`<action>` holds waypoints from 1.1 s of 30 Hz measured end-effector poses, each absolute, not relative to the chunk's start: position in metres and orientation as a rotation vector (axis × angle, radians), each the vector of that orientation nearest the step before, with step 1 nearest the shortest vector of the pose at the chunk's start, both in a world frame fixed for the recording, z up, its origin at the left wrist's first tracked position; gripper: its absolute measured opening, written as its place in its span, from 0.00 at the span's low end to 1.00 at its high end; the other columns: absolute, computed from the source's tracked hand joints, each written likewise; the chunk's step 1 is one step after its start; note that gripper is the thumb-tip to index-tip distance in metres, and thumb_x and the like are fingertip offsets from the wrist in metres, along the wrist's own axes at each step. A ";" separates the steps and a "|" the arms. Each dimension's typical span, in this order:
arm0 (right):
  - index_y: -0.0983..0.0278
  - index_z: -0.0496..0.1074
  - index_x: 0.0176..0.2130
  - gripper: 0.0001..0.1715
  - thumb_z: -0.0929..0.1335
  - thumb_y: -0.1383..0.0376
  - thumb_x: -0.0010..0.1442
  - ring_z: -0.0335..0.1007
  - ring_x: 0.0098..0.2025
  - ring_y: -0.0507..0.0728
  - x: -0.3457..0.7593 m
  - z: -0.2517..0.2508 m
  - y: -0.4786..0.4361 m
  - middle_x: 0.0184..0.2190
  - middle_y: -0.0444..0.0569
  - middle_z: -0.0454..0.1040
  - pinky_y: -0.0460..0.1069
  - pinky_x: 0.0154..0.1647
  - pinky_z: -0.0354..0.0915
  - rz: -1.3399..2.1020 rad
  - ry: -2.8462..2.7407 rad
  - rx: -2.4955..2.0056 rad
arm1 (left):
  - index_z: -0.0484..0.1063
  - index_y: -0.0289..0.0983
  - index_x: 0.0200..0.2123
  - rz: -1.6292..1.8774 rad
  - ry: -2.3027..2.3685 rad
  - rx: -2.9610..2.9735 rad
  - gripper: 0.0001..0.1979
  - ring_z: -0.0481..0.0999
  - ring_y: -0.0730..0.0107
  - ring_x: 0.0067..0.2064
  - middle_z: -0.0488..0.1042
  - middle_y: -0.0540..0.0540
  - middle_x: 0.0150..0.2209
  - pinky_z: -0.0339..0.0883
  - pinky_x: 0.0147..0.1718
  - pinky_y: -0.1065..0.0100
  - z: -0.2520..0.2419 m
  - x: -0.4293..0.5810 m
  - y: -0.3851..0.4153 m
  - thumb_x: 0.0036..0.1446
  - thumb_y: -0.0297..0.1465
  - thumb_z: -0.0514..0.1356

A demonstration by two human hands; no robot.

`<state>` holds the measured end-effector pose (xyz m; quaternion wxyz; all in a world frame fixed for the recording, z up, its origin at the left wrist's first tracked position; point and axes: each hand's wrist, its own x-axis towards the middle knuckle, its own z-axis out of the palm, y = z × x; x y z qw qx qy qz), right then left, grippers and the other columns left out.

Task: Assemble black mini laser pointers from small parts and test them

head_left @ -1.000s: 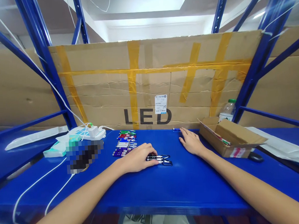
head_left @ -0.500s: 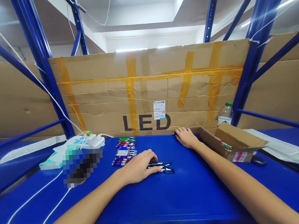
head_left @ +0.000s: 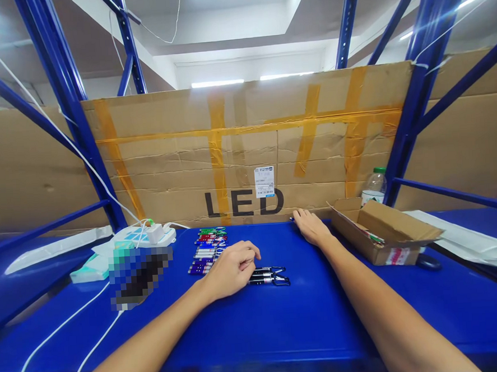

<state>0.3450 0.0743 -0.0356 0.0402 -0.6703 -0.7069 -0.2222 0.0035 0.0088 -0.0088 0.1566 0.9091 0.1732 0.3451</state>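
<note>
Several black pen-like items with clips [head_left: 268, 277] lie side by side on the blue table [head_left: 299, 329]. Over their left ends is my left hand [head_left: 234, 269], its fingers curled; whether anything is between them is hidden. Behind and left of that hand, a column of similar items [head_left: 206, 250] runs from green at the back through red, blue and silver to purple. My right hand [head_left: 312, 227] rests at the table's back edge, fingers bent over a small dark item [head_left: 292, 219] that shows only at its left tip.
An open cardboard box [head_left: 386, 233] stands at the right, with a bottle [head_left: 374, 187] behind it and a dark mouse-like object [head_left: 428, 262] beside it. At the left are a power strip [head_left: 129, 236], a tissue pack [head_left: 91, 267] and white cables.
My left hand has lifted its thumb off the black items and curled its fingers, uncovering more of them. The view has shifted slightly; my right hand stays at the back edge.
</note>
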 end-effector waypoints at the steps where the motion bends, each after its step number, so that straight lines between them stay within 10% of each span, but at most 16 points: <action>1: 0.71 0.70 0.58 0.23 0.54 0.77 0.72 0.68 0.58 0.70 0.343 -0.034 0.073 0.56 0.69 0.73 0.59 0.54 0.65 -0.700 -2.181 -2.040 | 0.52 0.40 0.23 1.002 0.508 2.580 0.17 0.76 0.66 0.40 0.82 0.46 0.41 0.65 0.42 0.62 -0.009 0.003 0.009 0.59 0.19 0.53; 6: 0.68 0.72 0.56 0.24 0.55 0.76 0.73 0.70 0.55 0.69 0.335 -0.029 0.066 0.53 0.65 0.76 0.57 0.55 0.64 -0.794 -2.282 -1.937 | 0.71 0.39 0.25 1.005 0.682 2.564 0.13 0.71 0.69 0.28 0.78 0.50 0.26 0.62 0.34 0.65 -0.012 0.000 0.012 0.55 0.19 0.53; 19: 0.72 0.71 0.57 0.21 0.55 0.75 0.75 0.74 0.49 0.69 0.343 -0.023 0.044 0.52 0.67 0.75 0.58 0.50 0.66 -0.857 -2.312 -1.801 | 0.47 0.40 0.25 1.131 0.632 2.808 0.15 0.58 0.68 0.26 0.57 0.52 0.21 0.52 0.30 0.65 -0.021 0.000 0.022 0.55 0.19 0.52; 33: 0.64 0.63 0.58 0.16 0.53 0.64 0.80 0.78 0.45 0.63 0.335 -0.023 0.029 0.55 0.60 0.76 0.52 0.42 0.64 -0.530 -2.159 -1.880 | 0.52 0.40 0.27 1.098 0.459 2.808 0.14 0.69 0.67 0.34 0.73 0.46 0.34 0.60 0.35 0.65 -0.018 0.005 0.020 0.60 0.19 0.52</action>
